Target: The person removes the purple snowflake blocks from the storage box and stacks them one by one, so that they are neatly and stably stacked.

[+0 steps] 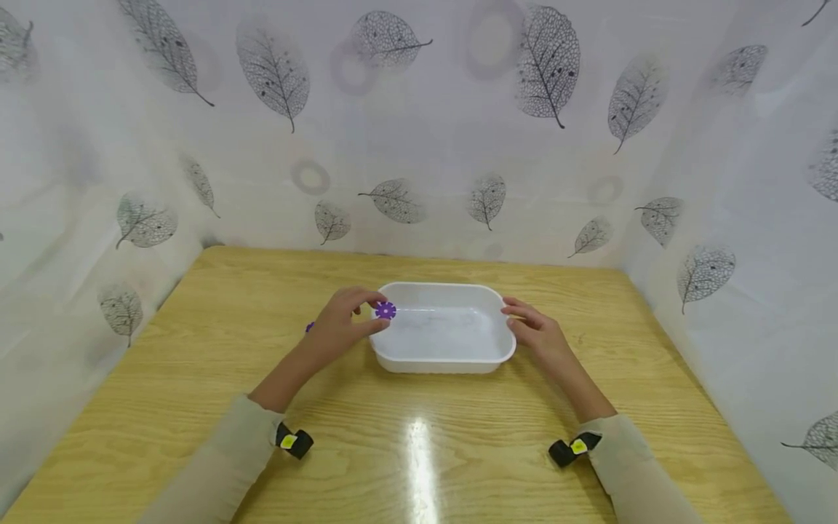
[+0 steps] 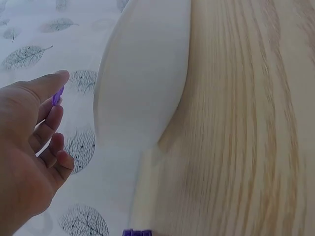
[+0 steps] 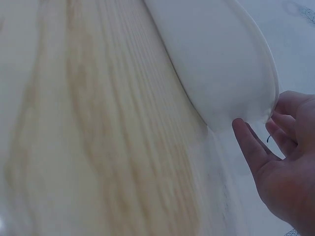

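My left hand (image 1: pixel 337 324) pinches a purple notched plastic disc (image 1: pixel 385 311) between thumb and fingers, at the left rim of a white oval-cornered basin (image 1: pixel 445 362). Seen edge-on in the left wrist view, the disc (image 2: pixel 57 96) sits at the fingertips, with the other fingers loosely bent. On the basin's far side, my right hand (image 1: pixel 540 336) touches the right end. Its thumb rests against the outer wall (image 3: pixel 221 64) in the right wrist view, while the other fingers lie by the rim. The inside of the basin shows only its bare white floor.
Another purple piece (image 1: pixel 310 327) lies on the wooden table (image 1: pixel 366 444), mostly hidden behind my left hand. White curtains (image 1: pixel 419 138) with a leaf print stand along the back and both sides of the table. Black camera straps (image 1: pixel 296 441) circle both sleeves.
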A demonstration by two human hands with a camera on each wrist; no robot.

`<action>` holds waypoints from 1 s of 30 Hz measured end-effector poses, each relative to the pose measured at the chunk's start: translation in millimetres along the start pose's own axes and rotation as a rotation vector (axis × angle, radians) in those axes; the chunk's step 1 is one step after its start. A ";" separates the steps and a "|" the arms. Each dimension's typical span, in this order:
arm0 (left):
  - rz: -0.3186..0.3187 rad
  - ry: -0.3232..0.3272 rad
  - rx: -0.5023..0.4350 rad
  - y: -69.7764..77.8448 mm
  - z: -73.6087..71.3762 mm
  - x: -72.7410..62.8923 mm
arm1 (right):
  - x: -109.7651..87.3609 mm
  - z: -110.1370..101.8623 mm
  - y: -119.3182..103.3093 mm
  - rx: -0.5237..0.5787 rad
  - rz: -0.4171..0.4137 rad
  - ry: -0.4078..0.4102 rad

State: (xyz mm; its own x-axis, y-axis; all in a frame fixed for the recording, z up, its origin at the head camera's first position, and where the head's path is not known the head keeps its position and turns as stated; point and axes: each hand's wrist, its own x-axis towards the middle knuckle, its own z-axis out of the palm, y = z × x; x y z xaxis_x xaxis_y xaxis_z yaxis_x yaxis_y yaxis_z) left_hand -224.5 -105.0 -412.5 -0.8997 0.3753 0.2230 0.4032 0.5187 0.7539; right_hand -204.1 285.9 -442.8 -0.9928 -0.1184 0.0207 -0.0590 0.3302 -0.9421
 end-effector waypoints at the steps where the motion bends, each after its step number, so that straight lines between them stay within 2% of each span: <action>1: 0.002 0.005 0.004 -2.4 -2.0 -1.3 | -0.4 0.0 -0.4 -0.004 -0.001 -0.001; 9: -0.003 0.041 0.001 -20.1 -17.2 -11.5 | -1.6 0.9 -0.2 0.013 0.011 0.004; 19: -0.071 0.035 0.047 -39.5 -42.1 -28.5 | -0.4 0.3 -1.9 0.005 0.010 0.001; 30: -0.161 -0.036 0.070 -64.8 -68.4 -37.2 | -0.1 0.1 -0.8 0.001 0.022 0.000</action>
State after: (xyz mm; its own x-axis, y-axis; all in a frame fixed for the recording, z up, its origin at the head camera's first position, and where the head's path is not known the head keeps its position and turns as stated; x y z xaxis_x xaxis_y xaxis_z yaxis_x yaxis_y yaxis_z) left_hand -228.6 -205.1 -427.3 -0.9474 0.3098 0.0801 0.2667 0.6262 0.7326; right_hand -203.9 285.5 -442.1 -0.9938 -0.1109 -0.0005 -0.0366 0.3321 -0.9426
